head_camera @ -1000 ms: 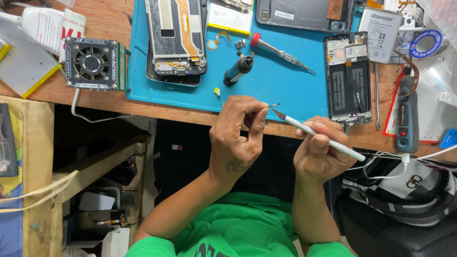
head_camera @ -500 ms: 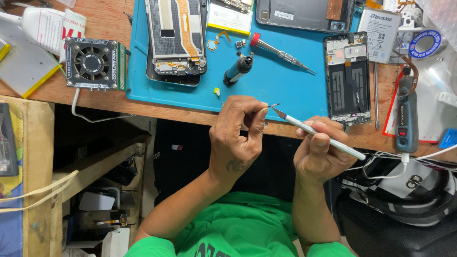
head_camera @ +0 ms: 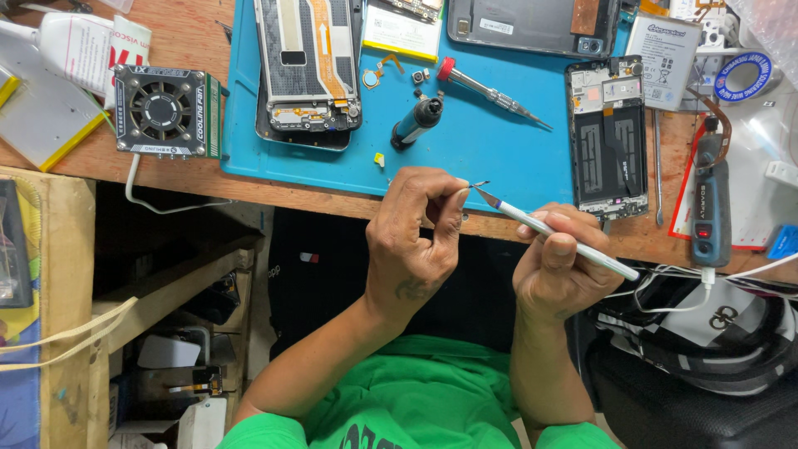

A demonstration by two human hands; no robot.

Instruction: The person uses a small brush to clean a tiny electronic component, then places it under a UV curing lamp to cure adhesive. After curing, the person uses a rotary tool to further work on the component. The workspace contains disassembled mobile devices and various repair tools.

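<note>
While we catalogue this bench from above, we note the left hand [head_camera: 416,241] closed in a pinch, thumb and forefinger pressed together on a tiny dark component [head_camera: 478,185] that juts from the fingertips just over the near edge of the tabletop [head_camera: 191,41]

Item: right hand [head_camera: 557,266], grip wrapped shut around a white-handled precision knife [head_camera: 553,233], its blade tip meeting the component

Item: blue work mat [head_camera: 490,141] on the tabletop, well above both hands

Item: opened phone chassis [head_camera: 307,66] at the mat's left, showing an orange flex strip

Item: second opened phone [head_camera: 608,137] at the mat's right edge, near the right hand

Item: red-capped screwdriver [head_camera: 490,91] and a blue-and-black cylindrical tool [head_camera: 416,123], lying apart mid-mat

Item: small cooling fan [head_camera: 162,112] left of the mat, white lead trailing over the edge

Item: blue electric screwdriver [head_camera: 711,208] at far right

Item: green shirt [head_camera: 399,399], below the forearms

Risk, as we judge it: the part is held over open space beyond the tabletop, so a slackened pinch would drop it into the dark gap below; too much blade pressure could flick it away, bend it, or let the tip skid onto the left forefinger [head_camera: 455,199], which sits just beside the edge
</note>
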